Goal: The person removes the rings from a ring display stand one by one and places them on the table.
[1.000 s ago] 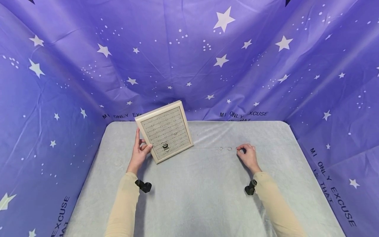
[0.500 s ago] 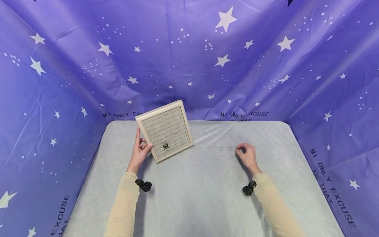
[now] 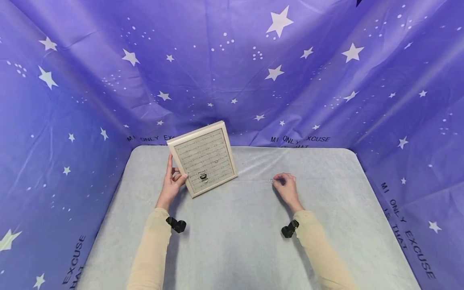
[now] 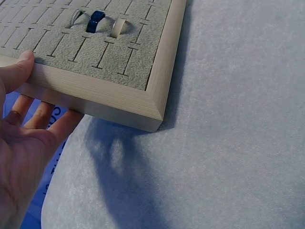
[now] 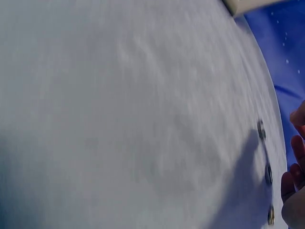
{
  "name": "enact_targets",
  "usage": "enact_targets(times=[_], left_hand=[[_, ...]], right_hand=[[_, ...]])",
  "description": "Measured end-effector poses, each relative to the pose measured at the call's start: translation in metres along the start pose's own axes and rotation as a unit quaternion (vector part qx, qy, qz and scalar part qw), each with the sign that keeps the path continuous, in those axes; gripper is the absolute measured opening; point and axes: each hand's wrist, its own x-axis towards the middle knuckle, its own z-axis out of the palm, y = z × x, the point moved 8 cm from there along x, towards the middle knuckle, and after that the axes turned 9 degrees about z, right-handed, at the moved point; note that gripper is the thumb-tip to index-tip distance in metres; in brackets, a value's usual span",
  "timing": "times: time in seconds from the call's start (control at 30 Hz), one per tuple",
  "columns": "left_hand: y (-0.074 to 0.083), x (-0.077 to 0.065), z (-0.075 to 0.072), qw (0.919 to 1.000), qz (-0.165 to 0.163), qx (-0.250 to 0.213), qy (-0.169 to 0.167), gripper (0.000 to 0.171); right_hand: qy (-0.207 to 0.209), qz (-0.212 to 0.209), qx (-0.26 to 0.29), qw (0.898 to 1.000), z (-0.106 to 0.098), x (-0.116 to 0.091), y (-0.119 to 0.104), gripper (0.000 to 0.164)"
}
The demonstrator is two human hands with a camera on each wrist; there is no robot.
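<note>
My left hand (image 3: 172,187) grips the lower left edge of a ring display tray (image 3: 177,159), thumb on the front of its pale frame and fingers behind. The tray is tilted up, its grey slotted pad facing me. In the left wrist view a silver ring (image 4: 76,18), a dark blue ring (image 4: 96,21) and a wide pale ring (image 4: 117,28) stand in the slots. My right hand (image 3: 287,189), fingers bent, hovers close over a row of loose rings; one ring (image 3: 271,181) shows beside its fingertips. I cannot tell whether its fingers hold anything.
In the right wrist view, three loose rings lie in a line on the cloth: a near-fingertip ring (image 5: 261,129), a middle ring (image 5: 268,174) and a golden ring (image 5: 270,215). The grey table (image 3: 232,241) ends at a purple star-printed curtain (image 3: 217,80).
My right hand has moved left along the row of rings, covering the ones that showed beside it. The left hand and tray have stayed nearly still.
</note>
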Motion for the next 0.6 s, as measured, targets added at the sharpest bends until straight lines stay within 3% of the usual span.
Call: enact_targets(times=[0.17,0.33,0.6], left_hand=[[-0.001,0.0,0.0,1.0,0.001,0.003,0.003,0.097],[0.0,-0.001,0.002,0.9998,-0.018,0.001,-0.002,0.097],[0.022,-0.004,0.009,0.9997,-0.023,0.006,-0.002,0.095]], right_hand=[[-0.005,-0.002,0.008,1.0,0.015,-0.002,-0.013,0.01],[-0.008,0.007,0.022,1.0,0.028,-0.004,-0.025,0.01],[-0.017,-0.021,0.04,0.999,0.054,-0.004,-0.052,0.011]])
